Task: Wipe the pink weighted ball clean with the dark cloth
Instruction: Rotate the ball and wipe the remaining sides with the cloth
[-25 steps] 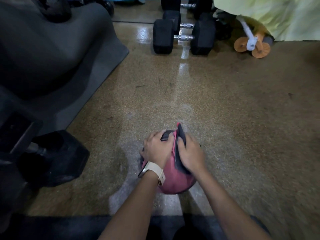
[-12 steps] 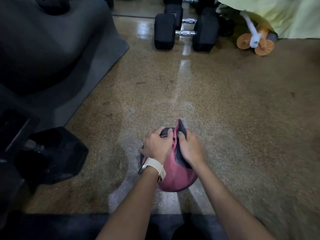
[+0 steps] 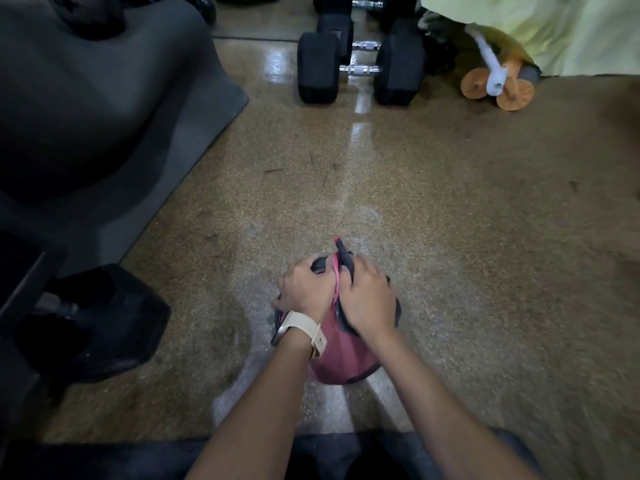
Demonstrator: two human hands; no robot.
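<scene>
The pink weighted ball (image 3: 341, 355) sits on the speckled floor just in front of me. My left hand (image 3: 304, 289), a pale watch on its wrist, grips the black handle at the ball's top left. My right hand (image 3: 367, 299) lies over the dark cloth (image 3: 346, 263) and presses it against the ball's upper right side. An edge of the cloth sticks up past my fingers. Most of the ball's top is hidden under both hands.
Black hex dumbbells (image 3: 360, 69) stand at the far centre. An orange-wheeled roller (image 3: 498, 86) lies beside a yellow-green fabric (image 3: 554, 29) at the back right. A grey mat (image 3: 104, 140) and a large black dumbbell (image 3: 100, 317) lie to the left.
My right hand has slid the cloth slightly over the ball's upper side. The left hand keeps its hold on the handle. The ball stays in place.
</scene>
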